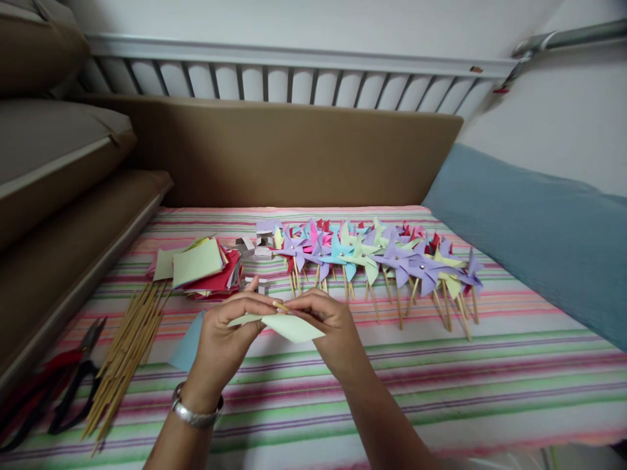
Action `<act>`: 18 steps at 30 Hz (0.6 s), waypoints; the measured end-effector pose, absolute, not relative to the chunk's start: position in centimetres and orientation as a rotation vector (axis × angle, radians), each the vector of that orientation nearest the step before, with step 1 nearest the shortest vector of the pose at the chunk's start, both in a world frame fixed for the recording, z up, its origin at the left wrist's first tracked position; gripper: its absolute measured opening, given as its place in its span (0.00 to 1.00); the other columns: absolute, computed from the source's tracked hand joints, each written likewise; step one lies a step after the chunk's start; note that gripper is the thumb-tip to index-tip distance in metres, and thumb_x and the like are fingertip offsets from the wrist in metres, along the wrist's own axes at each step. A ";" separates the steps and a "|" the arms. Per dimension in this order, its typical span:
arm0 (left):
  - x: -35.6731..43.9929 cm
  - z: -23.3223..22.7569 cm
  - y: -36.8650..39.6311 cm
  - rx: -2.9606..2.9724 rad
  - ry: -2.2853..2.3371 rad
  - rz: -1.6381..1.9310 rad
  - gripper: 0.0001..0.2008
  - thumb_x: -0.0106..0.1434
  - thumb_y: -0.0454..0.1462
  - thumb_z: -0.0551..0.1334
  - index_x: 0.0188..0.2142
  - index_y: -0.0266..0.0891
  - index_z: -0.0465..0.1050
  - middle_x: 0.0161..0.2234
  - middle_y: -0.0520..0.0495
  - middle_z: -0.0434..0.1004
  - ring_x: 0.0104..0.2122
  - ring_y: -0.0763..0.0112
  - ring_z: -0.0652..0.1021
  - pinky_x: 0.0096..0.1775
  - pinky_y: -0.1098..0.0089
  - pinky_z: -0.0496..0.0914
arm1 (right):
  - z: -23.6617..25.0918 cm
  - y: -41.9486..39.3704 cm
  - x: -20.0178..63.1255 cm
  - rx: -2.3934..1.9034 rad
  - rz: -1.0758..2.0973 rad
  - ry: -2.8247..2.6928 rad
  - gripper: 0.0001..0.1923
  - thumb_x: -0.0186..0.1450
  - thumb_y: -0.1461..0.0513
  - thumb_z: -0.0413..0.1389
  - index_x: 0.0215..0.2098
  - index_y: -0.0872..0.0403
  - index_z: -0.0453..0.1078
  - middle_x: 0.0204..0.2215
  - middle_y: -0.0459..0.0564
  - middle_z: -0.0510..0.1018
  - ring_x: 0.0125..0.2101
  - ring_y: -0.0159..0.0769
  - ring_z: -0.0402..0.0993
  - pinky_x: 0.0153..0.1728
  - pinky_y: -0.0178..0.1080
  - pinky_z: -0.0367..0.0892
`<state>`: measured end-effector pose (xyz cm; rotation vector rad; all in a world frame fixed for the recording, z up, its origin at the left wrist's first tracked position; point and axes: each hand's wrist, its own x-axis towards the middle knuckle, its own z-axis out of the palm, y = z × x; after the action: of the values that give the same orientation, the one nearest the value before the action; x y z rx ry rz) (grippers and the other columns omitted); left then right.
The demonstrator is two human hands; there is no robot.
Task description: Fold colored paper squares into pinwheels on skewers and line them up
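Over the striped bed's near edge, the left hand [223,339] and right hand [330,326] pinch a pale green paper [294,328], fingertips pressed together at its fold. I'd keep the corners aligned, clear of the pinwheels [372,258] beyond.

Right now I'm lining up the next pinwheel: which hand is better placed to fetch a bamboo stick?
Probably the left hand. The bamboo sticks lie on the striped cloth on its side, whereas the right hand would have to cross over. Both pinch the pale green paper.
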<state>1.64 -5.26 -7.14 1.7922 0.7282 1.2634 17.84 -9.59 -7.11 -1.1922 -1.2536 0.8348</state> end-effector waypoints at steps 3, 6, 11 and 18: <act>1.7 -7.1 -5.3 1.789 0.725 1.262 0.02 0.54 0.34 0.64 0.27 0.42 0.77 0.30 0.49 0.81 0.33 0.66 0.79 0.57 0.49 0.57 | -7.3 -9.6 17.8 -1.186 0.839 -1.248 0.04 0.56 0.61 0.60 0.30 0.49 0.78 0.25 0.47 0.73 0.27 0.33 0.69 0.27 0.35 0.63; 1.7 -7.1 -5.3 1.790 0.725 1.260 0.02 0.55 0.34 0.64 0.27 0.42 0.77 0.30 0.49 0.81 0.33 0.66 0.79 0.57 0.50 0.57 | -7.4 -9.6 17.8 -1.176 0.851 -1.251 0.06 0.55 0.63 0.60 0.31 0.49 0.78 0.26 0.47 0.73 0.28 0.33 0.69 0.27 0.35 0.63; 1.6 -7.3 -5.1 1.794 0.726 1.263 0.02 0.54 0.34 0.65 0.28 0.42 0.77 0.30 0.49 0.81 0.33 0.66 0.79 0.58 0.49 0.56 | -7.1 -9.6 17.7 -1.188 0.851 -1.245 0.04 0.56 0.62 0.60 0.30 0.49 0.78 0.25 0.47 0.73 0.28 0.33 0.69 0.27 0.35 0.63; 1.5 -7.3 -5.1 1.791 0.721 1.277 0.02 0.54 0.34 0.65 0.28 0.43 0.77 0.30 0.49 0.81 0.34 0.66 0.79 0.57 0.51 0.57 | -6.7 -9.5 17.7 -1.189 0.859 -1.230 0.05 0.55 0.58 0.61 0.28 0.49 0.78 0.24 0.47 0.74 0.27 0.34 0.69 0.27 0.35 0.62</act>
<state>1.55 -5.10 -7.33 1.7905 0.7213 1.2771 17.67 -9.51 -6.74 -1.1886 -1.2301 0.8589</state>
